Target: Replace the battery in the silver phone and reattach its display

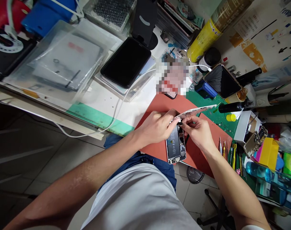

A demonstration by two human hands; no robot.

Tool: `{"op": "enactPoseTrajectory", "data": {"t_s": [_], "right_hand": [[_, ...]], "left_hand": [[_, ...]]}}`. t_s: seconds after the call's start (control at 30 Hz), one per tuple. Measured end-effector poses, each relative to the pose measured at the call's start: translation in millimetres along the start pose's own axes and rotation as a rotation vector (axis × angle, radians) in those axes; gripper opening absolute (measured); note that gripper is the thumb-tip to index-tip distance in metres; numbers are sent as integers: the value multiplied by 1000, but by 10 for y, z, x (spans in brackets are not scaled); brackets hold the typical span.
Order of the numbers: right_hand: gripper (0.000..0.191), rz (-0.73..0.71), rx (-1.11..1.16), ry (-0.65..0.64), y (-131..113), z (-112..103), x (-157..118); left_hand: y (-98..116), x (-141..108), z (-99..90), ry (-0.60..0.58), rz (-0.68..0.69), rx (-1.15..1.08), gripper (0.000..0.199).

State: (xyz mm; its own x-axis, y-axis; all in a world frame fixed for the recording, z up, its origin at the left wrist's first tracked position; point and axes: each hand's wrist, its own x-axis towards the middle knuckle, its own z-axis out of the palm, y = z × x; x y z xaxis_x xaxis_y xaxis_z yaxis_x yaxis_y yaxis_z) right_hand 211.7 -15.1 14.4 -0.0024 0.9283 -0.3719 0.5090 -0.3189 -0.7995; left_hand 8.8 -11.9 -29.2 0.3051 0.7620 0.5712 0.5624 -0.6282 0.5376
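Observation:
An opened phone body [175, 145] lies on a reddish-brown mat [155, 151], its dark battery and inner parts showing. The phone's screen panel [198, 111] is raised at the body's far end, tilted up with its metal back toward me. My left hand [161, 126] has its fingers closed on the left end of that panel. With bent, pinched fingers, my right hand [196, 129] is at the top of the body, under the panel; whatever lies between its fingertips is too small to name.
Beyond the mat are a black phone [126, 62] on a plastic case, and another phone [222, 80] on a stand. Screwdrivers and tweezers [224, 148] lie right of the mat. A white cable [111, 123] hangs over the left edge.

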Motion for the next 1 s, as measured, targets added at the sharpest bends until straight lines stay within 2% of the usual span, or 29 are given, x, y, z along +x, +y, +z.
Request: {"op": "enactPoseTrajectory", "data": {"t_s": [0.43, 0.7, 1.0], "right_hand": [[18, -88, -181, -8, 60, -37, 6], [17, -140, -235, -5, 57, -30, 0], [16, -29, -181, -43, 20, -43, 52]], "left_hand": [[-11, -18, 9, 69, 43, 8, 18], [7, -11, -6, 65, 69, 51, 19], [4, -15, -13, 37, 29, 40, 22]]}}
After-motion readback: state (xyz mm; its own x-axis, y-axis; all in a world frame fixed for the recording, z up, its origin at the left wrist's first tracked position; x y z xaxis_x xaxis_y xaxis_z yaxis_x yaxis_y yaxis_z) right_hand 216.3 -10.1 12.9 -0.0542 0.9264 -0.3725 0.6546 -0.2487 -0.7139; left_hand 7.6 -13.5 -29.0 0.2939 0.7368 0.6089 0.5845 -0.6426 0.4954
